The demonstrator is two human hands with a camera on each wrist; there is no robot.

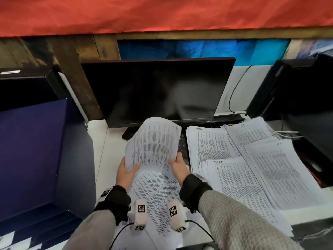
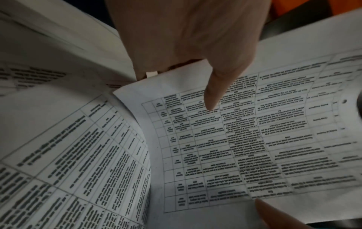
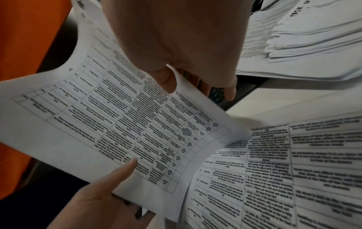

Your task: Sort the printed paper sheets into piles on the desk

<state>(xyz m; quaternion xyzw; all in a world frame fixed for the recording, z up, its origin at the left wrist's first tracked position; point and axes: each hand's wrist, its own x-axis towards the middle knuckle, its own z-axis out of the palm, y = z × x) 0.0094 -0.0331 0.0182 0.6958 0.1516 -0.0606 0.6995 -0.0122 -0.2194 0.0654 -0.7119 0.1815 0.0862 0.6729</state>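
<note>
A white printed sheet of paper with a ruled table of dense black text (image 1: 153, 143) is being held up by both hands, its top curling away towards the dark flat monitor screen (image 1: 155, 91) beyond the fingers. Its lower left edge is being pinched by the left hand (image 1: 125, 173), the thumb lying across the print; its lower right edge is being gripped by the right hand (image 1: 177, 167), thumb on the face and fingers behind. Beneath the wrists, a loose stack of similar printed pages (image 1: 158, 201) is lying on the white desk top (image 1: 100, 152). Just right of the right hand, overlapping piles of printed sheets (image 1: 243, 165) are resting.
</note>
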